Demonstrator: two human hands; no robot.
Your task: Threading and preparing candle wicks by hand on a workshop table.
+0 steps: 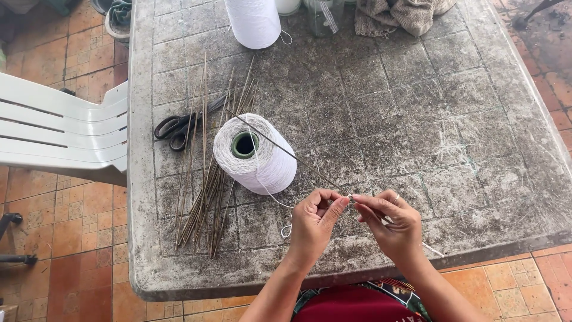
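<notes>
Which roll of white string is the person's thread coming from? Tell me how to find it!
Start at the grey, scuffed table and look to the bundle of thin brown sticks on its left side. Right beside them lies a white spool on its side, showing a green hole. The other white spool stands at the far edge, and no thread shows running from it to the hands.

Left hand [316, 223] and right hand [390, 223] pinch thin stick [286, 149] with white thread [271, 194]; thread cone [256, 152] just behind on table [417, 119].

Single head view, looking steeply down, close over table [417, 131] near edge, floor at sides.
</notes>
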